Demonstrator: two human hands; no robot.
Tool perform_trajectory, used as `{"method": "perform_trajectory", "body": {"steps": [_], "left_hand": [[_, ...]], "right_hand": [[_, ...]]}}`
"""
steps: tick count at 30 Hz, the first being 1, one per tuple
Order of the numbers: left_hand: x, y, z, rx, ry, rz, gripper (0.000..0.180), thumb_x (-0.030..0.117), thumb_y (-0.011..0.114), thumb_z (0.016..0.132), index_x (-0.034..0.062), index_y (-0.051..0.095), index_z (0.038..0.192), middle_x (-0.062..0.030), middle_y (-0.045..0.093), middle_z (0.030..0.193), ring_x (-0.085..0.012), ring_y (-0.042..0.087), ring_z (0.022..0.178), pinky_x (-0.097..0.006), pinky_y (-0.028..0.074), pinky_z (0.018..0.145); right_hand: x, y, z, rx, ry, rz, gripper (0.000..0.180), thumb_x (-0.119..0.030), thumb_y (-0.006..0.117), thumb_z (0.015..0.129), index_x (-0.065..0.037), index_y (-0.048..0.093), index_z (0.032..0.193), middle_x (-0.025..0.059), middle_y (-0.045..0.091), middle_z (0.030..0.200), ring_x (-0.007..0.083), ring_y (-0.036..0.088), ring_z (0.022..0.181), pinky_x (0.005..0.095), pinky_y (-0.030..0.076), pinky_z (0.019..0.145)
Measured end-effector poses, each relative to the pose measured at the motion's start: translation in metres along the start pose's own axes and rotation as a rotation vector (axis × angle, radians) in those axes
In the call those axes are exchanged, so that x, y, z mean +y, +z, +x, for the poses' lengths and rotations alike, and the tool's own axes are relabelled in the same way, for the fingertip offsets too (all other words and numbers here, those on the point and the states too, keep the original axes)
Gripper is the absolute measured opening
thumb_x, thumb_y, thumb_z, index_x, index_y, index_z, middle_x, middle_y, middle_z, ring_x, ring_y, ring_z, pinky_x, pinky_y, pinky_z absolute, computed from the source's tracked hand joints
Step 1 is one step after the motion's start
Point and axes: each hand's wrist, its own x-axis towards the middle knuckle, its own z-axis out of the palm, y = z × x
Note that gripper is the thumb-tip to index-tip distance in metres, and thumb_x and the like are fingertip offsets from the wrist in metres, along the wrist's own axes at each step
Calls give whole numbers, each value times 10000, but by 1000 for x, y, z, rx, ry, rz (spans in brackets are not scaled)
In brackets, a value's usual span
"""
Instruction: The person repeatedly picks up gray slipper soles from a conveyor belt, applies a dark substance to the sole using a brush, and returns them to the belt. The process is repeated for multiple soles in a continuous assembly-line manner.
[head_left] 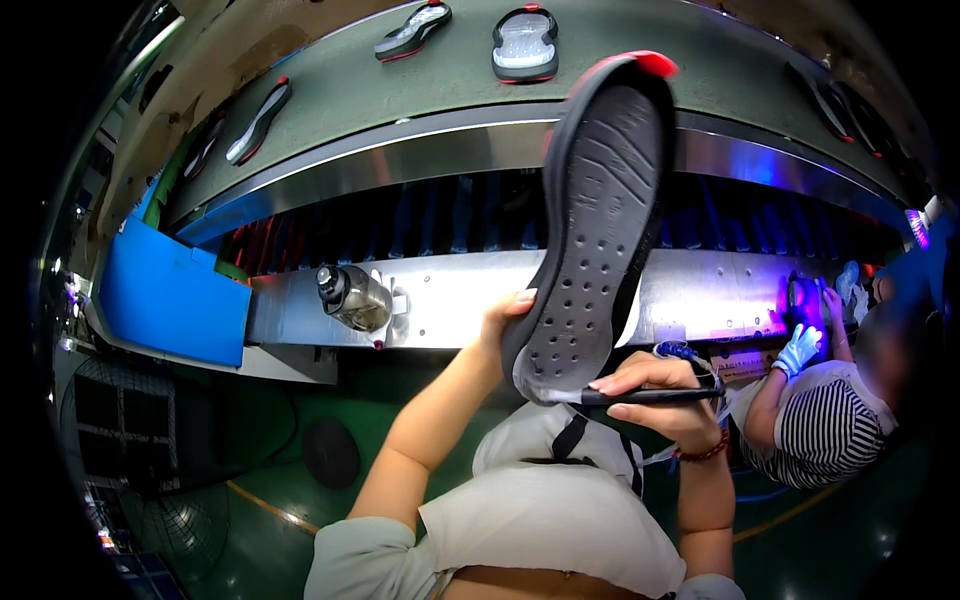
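Observation:
My left hand (503,318) grips a dark grey shoe sole (603,215) by its left edge near the lower end. The sole stands up tall before me, its inner face with small holes toward me and its red-tipped end at the top. In my right hand (668,400) is a black-handled brush (650,396), held sideways between thumb and fingers. The brush's pale tip touches the inside rim at the bottom end of the sole. A thin cord or tube loops beside my right hand.
More soles, such as one with a whitish inside (525,45), lie on the green conveyor belt (350,95) beyond a metal rail. A bottle (355,298) stands on the metal ledge (440,290). At right, a co-worker in a striped top (825,425) handles something under violet light. A fan (130,430) is at left.

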Motion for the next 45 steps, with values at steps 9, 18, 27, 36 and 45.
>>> {"method": "perform_trajectory", "body": {"steps": [9, 18, 27, 36, 45], "left_hand": [[22, 44, 13, 354, -461, 275, 425, 249, 633, 706, 23, 573, 1061, -130, 616, 967, -199, 601, 838, -303, 460, 797], [26, 64, 19, 439, -648, 566, 470, 273, 672, 690, 35, 559, 1080, -122, 596, 1002, -199, 582, 861, -301, 446, 806], [26, 52, 12, 468, -759, 498, 494, 249, 707, 661, 8, 562, 1067, -148, 596, 1000, -209, 583, 867, -322, 459, 788], [38, 62, 0, 545, -732, 443, 362, 163, 709, 646, 45, 618, 976, -109, 621, 924, -191, 590, 829, -313, 467, 784], [40, 29, -21, 721, -613, 418, 352, 187, 634, 715, 10, 596, 1017, -138, 612, 979, -218, 593, 861, -346, 468, 809]], "right_hand": [[-15, -14, 15, -294, -79, -113, 204, 14, 685, 686, 5, 630, 881, 124, 650, 887, 220, 631, 855, 288, 494, 766], [-16, -27, 29, -469, -92, -198, 198, 18, 677, 691, -11, 631, 881, 121, 647, 902, 211, 627, 869, 298, 496, 768], [-25, -37, 30, -515, -70, -225, 164, -3, 664, 694, -5, 627, 853, 125, 651, 871, 254, 633, 826, 295, 499, 729], [-17, -47, 17, -452, -19, -204, 164, 5, 661, 710, 15, 615, 868, 141, 639, 913, 230, 627, 851, 295, 499, 752], [-17, -58, -3, -275, -15, -226, 193, 29, 679, 677, -5, 638, 863, 124, 648, 910, 228, 627, 883, 291, 502, 775]]}}
